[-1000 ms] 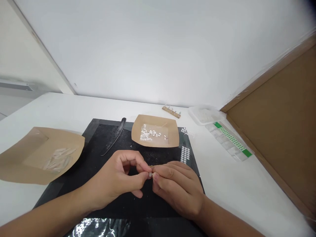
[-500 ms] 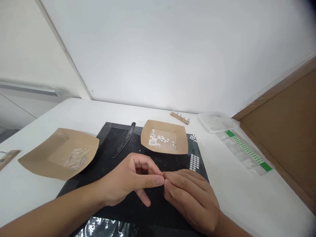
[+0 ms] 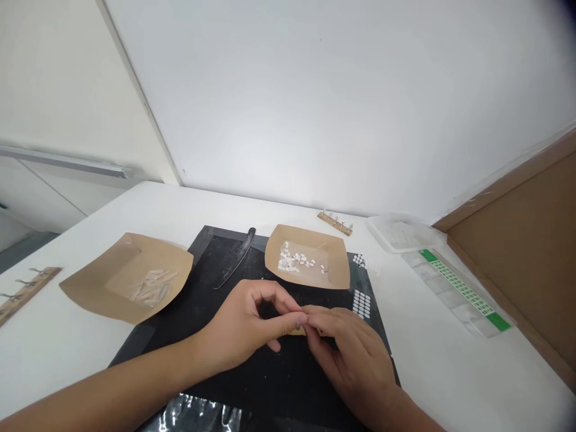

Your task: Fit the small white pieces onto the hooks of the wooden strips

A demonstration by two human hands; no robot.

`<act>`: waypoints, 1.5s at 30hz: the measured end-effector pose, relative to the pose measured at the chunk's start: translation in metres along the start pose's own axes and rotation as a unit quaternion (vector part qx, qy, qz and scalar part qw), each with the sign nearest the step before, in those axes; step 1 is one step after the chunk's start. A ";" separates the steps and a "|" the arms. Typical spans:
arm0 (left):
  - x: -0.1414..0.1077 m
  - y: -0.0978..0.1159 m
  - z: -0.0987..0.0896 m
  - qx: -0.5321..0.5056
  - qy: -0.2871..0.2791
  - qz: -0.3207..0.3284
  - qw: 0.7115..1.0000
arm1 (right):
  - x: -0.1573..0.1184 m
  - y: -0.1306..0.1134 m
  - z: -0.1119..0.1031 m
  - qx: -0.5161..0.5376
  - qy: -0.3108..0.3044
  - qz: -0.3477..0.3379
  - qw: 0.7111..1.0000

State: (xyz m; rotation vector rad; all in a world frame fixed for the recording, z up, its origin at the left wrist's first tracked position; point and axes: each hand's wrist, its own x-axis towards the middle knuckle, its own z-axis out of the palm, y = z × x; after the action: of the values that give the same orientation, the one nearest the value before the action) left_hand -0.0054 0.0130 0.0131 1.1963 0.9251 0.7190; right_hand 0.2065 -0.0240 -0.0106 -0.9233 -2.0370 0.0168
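My left hand [image 3: 252, 324] is closed in a pinch, thumb against forefinger, over the black mat [image 3: 270, 384]. Its fingertips meet those of my right hand [image 3: 351, 348], whose fingers are bent and pressed together. Whatever is between the fingertips is too small and hidden to make out. A bit of a yellowish-tan thing [image 3: 297, 331] shows just under the joined fingertips. Beyond the hands, a brown paper tray [image 3: 337, 264] holds many small white ovals. A sheet of white oval stickers [image 3: 361, 304] lies on the mat near my right hand.
At left, another brown tray [image 3: 94, 279] holds small clear pieces. A dark curved tool [image 3: 236, 258] lies on the mat. Wooden strips with metal pegs [image 3: 335, 223] sit behind and at far left. Clear plastic boxes [image 3: 459, 294] and a cardboard box [image 3: 522, 252] stand at right.
The view has shifted, so the table's things appear further right. My right hand's fingers have loosened slightly, and the yellowish-tan thing now shows under the fingertips.
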 end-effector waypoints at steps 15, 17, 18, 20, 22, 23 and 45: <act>-0.001 -0.011 -0.008 0.399 0.013 0.399 0.826 | 0.002 0.012 -0.003 0.056 -0.025 0.159 0.985; 0.001 -0.008 -0.013 0.420 0.022 0.397 0.816 | 0.003 0.013 -0.005 0.063 -0.027 0.167 0.984; 0.002 -0.006 -0.016 0.432 0.021 0.391 0.812 | 0.004 0.013 -0.005 0.068 -0.032 0.175 0.982; 0.003 -0.001 -0.020 0.462 -0.002 0.376 0.803 | 0.005 0.015 -0.005 0.076 -0.050 0.191 0.977; 0.005 0.001 -0.023 0.494 -0.042 0.357 0.792 | 0.006 0.016 -0.004 0.080 -0.073 0.198 0.974; 0.006 0.001 -0.024 0.507 -0.063 0.347 0.787 | 0.006 0.017 -0.003 0.079 -0.083 0.198 0.974; 0.016 -0.024 -0.018 0.493 -0.069 0.225 0.838 | -0.007 0.018 0.002 0.006 -0.165 0.206 0.965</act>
State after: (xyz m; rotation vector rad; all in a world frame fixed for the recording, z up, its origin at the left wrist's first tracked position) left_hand -0.0145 0.0295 -0.0155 2.4127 0.9108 0.4860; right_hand 0.2180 -0.0143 -0.0228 -1.3969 -2.0985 0.4343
